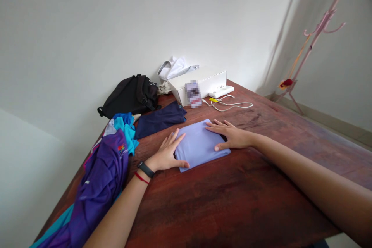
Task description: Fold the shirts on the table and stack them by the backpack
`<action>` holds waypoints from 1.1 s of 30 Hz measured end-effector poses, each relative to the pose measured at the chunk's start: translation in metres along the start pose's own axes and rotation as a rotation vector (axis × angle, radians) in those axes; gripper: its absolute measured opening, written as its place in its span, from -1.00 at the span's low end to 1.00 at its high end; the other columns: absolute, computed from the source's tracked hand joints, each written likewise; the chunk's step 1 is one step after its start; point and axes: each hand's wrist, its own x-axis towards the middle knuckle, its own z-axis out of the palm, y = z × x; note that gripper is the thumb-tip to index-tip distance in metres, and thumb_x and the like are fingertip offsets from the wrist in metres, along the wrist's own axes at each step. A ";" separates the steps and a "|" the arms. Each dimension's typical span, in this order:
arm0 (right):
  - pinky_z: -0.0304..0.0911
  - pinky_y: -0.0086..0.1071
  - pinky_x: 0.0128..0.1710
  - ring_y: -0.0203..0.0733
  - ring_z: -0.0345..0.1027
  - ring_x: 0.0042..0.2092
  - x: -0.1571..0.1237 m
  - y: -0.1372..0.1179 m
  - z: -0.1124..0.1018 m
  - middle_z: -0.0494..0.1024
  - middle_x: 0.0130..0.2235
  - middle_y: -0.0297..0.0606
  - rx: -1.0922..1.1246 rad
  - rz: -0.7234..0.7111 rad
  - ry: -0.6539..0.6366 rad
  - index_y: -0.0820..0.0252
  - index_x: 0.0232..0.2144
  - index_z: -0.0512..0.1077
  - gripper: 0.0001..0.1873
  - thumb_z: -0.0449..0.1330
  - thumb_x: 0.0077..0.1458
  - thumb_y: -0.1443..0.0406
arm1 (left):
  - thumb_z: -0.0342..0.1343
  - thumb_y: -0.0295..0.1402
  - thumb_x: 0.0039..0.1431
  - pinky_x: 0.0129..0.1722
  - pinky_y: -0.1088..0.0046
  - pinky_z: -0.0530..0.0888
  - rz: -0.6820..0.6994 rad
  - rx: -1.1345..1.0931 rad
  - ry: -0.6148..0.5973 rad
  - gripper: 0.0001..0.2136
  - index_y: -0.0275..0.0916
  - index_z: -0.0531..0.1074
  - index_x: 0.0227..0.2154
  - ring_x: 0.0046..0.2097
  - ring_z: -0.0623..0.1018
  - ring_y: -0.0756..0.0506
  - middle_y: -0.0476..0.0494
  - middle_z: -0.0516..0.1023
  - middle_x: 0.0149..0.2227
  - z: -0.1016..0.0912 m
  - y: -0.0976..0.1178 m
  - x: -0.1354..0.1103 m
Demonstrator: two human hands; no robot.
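A: How is the left hand placed?
B: Fingers straight, thumb held apart, laid along the left side of the lavender cloth, with the thumb at the near left corner. A black wristband and a red string circle that wrist.
A: And the right hand?
B: Spread too, on the right side of the lavender cloth, fingertips toward its far right corner and thumb over the right edge. Neither hand is curled around it.
A: Where is the cloth itself?
B: Folded into a flat packet on the reddish-brown table, between the two hands.
A: What is close to it?
B: Just beyond its far left corner, a folded navy cloth. To its left, a bright blue cloth and a crumpled purple garment.
A: Farther out?
B: Beyond it, a white box with a blurred card in front, plus a white device and a white cable. Beyond and left, a black backpack. Well off to its right, a pink stand.
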 end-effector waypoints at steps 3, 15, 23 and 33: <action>-0.54 0.30 0.35 0.27 -0.48 0.44 -0.001 0.000 -0.002 -0.20 0.46 -0.35 -0.007 0.006 -0.023 -0.19 0.41 -0.12 0.07 0.23 0.01 -0.25 | 0.20 0.34 -0.13 0.38 -0.07 -0.14 -0.013 0.000 -0.010 0.18 -0.07 -0.22 0.44 0.45 -0.32 -0.40 -0.26 -0.46 0.47 -0.001 0.001 0.000; -0.53 0.30 0.35 0.27 -0.44 0.44 -0.002 0.000 -0.002 -0.16 0.45 -0.36 0.036 -0.006 0.001 -0.23 0.40 -0.11 0.09 0.27 -0.03 -0.24 | 0.20 0.34 -0.13 0.36 -0.14 -0.14 0.002 0.006 0.003 0.17 -0.05 -0.19 0.44 0.44 -0.28 -0.44 -0.31 -0.43 0.47 0.002 -0.001 0.001; -0.54 0.28 0.35 0.26 -0.44 0.44 -0.002 0.002 -0.002 -0.16 0.45 -0.38 0.044 -0.010 0.002 -0.24 0.40 -0.09 0.06 0.28 -0.02 -0.23 | 0.21 0.33 -0.13 0.36 -0.15 -0.13 0.006 0.007 0.005 0.16 -0.04 -0.19 0.44 0.44 -0.29 -0.44 -0.29 -0.41 0.47 0.002 -0.002 0.001; -0.54 0.28 0.36 0.27 -0.44 0.44 -0.002 0.002 -0.003 -0.15 0.45 -0.37 0.052 -0.017 0.005 -0.24 0.39 -0.06 0.06 0.28 -0.04 -0.24 | 0.21 0.33 -0.12 0.36 -0.16 -0.12 0.007 0.011 0.004 0.15 -0.01 -0.21 0.44 0.44 -0.29 -0.45 -0.28 -0.43 0.47 0.002 -0.002 0.001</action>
